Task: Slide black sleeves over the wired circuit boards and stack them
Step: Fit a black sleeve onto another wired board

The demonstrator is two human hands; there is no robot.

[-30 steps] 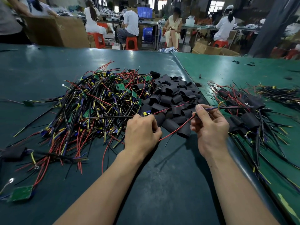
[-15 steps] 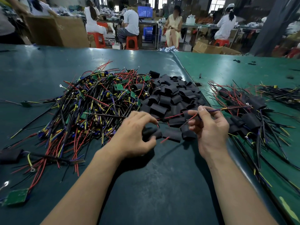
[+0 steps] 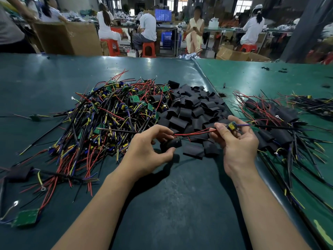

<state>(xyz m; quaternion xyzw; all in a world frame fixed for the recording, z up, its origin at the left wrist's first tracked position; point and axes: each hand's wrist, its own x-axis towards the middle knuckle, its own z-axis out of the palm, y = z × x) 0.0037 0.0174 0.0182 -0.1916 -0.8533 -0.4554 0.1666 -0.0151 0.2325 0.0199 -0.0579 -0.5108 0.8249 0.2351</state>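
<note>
- A black sleeve (image 3: 172, 143) is gripped by the left hand (image 3: 150, 150) — fingers curled round it.
- A wired circuit board (image 3: 232, 126) is pinched by the right hand (image 3: 237, 143), above the table (image 3: 180, 204).

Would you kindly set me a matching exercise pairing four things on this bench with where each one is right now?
Things
1. single black sleeve
2. small circuit board with yellow parts and trailing wires
3. heap of loose black sleeves
4. pile of sleeved boards with wires

Places
A. on the green mat at the right
B. pinched in the left hand
C. in the middle of the table, beyond both hands
D. held in the fingertips of the right hand

Pairs: 1-B, 2-D, 3-C, 4-A
</note>
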